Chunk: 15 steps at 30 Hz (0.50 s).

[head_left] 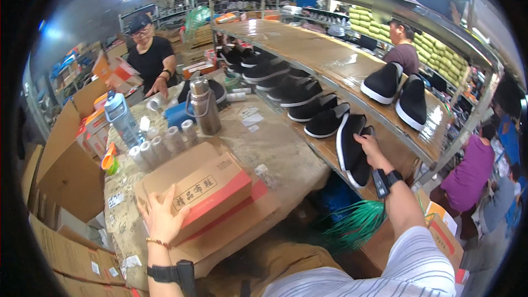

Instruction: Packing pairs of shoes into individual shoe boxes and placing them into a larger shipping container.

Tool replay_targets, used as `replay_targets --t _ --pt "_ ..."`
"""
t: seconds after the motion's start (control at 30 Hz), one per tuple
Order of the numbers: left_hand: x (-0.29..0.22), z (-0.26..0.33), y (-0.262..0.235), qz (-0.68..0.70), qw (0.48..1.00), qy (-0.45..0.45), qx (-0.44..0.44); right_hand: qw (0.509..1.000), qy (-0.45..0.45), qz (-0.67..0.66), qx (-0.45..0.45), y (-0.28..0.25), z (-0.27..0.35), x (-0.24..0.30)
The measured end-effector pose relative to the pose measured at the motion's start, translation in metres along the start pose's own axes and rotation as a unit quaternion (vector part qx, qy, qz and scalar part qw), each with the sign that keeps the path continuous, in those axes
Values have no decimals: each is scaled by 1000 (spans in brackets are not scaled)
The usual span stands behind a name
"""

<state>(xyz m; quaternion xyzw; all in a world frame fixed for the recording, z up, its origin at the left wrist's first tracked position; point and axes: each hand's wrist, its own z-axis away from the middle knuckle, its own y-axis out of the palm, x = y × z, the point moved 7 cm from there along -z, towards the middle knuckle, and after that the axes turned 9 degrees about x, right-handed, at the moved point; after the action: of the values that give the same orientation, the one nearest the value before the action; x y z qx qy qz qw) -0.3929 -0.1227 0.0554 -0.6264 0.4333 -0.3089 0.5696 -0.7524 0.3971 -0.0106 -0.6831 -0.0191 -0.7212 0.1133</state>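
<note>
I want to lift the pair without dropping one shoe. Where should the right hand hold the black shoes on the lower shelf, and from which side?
Probably at the middle of the black shoes, clamping both together. They stand on edge, side by side, white soles outward, so the right hand does best coming over the top from the shelf's open front, fingers on one side, thumb on the other.

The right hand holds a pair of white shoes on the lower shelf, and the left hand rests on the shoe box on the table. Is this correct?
Not quite. The head view shows that the shoes in the right hand are black with white soles, not white. The rest is right: they are on the lower shelf, and the left hand rests on the shoe box on the table.
</note>
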Motion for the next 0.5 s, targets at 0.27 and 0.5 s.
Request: replay_targets --t 0.27,0.5 --pt "-34 47 -10 37 957 -16 -287 838 -62 -461 286 199 130 59" --pt "-109 51 15 313 935 82 -148 818 -66 -449 353 253 174 38"
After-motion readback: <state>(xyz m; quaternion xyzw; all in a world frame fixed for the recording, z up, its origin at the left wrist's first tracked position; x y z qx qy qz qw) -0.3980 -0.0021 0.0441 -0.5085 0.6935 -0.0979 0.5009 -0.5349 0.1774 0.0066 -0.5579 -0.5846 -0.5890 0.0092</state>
